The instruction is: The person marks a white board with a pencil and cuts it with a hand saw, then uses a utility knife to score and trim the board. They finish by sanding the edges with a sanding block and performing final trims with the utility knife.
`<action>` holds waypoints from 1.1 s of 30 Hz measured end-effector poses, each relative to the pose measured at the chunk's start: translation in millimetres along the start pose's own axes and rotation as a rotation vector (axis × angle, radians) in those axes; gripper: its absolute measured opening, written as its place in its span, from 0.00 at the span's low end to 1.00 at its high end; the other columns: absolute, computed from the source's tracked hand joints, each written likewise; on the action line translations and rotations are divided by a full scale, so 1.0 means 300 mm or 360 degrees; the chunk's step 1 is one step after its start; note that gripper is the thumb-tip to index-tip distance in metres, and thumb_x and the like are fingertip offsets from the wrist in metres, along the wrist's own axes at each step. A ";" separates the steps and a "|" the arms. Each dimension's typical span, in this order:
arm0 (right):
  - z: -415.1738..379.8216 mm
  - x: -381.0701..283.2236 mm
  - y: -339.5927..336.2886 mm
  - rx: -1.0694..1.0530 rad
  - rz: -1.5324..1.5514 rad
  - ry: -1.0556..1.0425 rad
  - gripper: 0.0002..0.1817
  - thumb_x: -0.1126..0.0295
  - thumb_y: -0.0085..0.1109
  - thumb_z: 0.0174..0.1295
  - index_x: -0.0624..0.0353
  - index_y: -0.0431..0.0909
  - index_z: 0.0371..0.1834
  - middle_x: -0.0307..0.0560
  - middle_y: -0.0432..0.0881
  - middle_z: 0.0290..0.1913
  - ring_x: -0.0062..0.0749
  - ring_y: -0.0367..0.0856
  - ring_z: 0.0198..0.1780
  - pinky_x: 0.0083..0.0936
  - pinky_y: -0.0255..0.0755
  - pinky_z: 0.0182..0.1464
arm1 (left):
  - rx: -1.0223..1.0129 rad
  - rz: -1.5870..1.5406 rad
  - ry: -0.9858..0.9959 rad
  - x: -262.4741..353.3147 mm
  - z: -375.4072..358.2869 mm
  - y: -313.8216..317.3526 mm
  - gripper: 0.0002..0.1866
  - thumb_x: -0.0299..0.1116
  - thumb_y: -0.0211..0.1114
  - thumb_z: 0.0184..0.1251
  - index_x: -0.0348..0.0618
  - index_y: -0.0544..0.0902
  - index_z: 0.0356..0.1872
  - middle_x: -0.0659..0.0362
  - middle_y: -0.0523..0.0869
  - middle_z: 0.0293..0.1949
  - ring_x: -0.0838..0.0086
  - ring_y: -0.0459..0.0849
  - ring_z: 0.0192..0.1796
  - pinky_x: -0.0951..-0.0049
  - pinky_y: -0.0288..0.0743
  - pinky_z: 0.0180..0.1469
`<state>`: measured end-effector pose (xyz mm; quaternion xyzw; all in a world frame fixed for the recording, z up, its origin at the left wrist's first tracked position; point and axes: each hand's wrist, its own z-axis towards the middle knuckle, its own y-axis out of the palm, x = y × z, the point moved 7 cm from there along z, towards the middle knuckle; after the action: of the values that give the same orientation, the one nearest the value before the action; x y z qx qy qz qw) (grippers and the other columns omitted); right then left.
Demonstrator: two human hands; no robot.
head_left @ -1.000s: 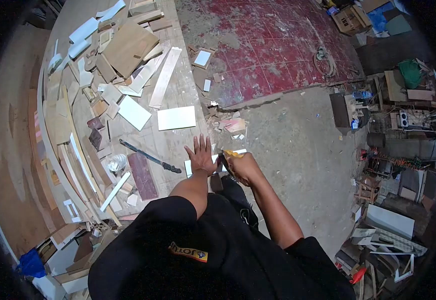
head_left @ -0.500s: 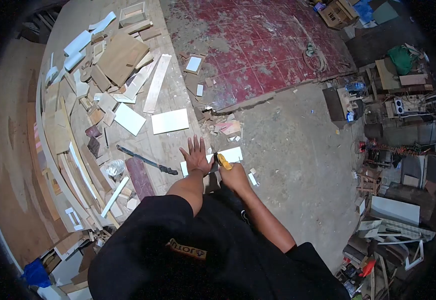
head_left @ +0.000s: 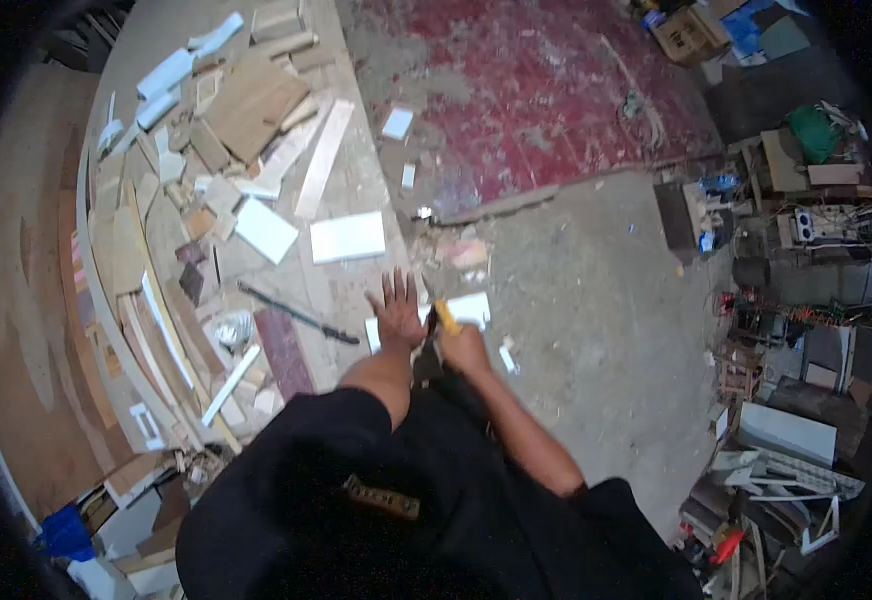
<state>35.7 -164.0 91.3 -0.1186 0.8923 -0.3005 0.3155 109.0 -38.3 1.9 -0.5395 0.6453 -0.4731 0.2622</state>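
My left hand [head_left: 397,315] lies flat with fingers spread on a white board [head_left: 472,308] at the edge of the workbench. Wrapped around the yellow handle of a handsaw [head_left: 446,316] is my right hand [head_left: 464,350]. The saw's dark blade [head_left: 428,362] runs beside my left hand, across the board; blur hides where its teeth meet it. Part of the board is covered by my hands. Left of my left hand lies a long dark bar [head_left: 296,315]. Beyond my fingertips are two white panels, one nearer [head_left: 348,238] and one farther left [head_left: 265,231].
Wood offcuts and a brown panel [head_left: 251,110] are heaped on the workbench [head_left: 351,180]. A plastic-looking crumpled wad [head_left: 233,330] and a reddish-brown board [head_left: 283,350] lie to the left. Scraps litter the concrete floor [head_left: 596,300]; clutter lines the right side.
The whole view has shifted slightly and blurred. More of the saw blade shows beside my left hand, so the saw has moved along the cut. My left hand stays on the board.
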 end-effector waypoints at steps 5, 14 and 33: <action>0.053 -0.033 -0.045 -0.0149 0.0232 -0.0051 0.25 0.55 0.65 0.59 0.74 0.86 0.38 0.72 0.87 0.38 0.64 0.88 0.45 0.49 0.80 0.45 | -0.0060 0.0080 -0.0015 0.015 0.008 -0.037 0.52 0.64 0.56 0.67 0.47 0.48 0.84 0.49 0.40 0.86 0.48 0.36 0.86 0.21 0.36 0.75; 0.160 -0.077 0.013 -0.0047 0.0091 -0.0082 0.25 0.60 0.63 0.55 0.79 0.84 0.39 0.76 0.86 0.37 0.63 0.89 0.44 0.46 0.80 0.45 | -0.0131 0.0343 -0.0006 0.023 -0.003 -0.026 0.47 0.54 0.58 0.72 0.49 0.46 0.85 0.49 0.40 0.86 0.46 0.38 0.86 0.20 0.37 0.74; 0.132 0.161 0.076 -0.0108 0.0935 -0.0126 0.15 0.62 0.65 0.67 0.66 0.83 0.33 0.39 0.78 0.22 0.25 0.74 0.20 0.30 0.64 0.21 | 0.0017 -0.0053 0.0777 0.061 -0.144 -0.085 0.51 0.57 0.79 0.43 0.39 0.72 0.68 0.46 0.79 0.62 0.51 0.77 0.66 0.44 0.65 0.68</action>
<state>23.0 -183.8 29.0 0.1226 0.8849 -0.1614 0.4194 78.5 -40.7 45.7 -0.4184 0.6781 -0.5970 0.0936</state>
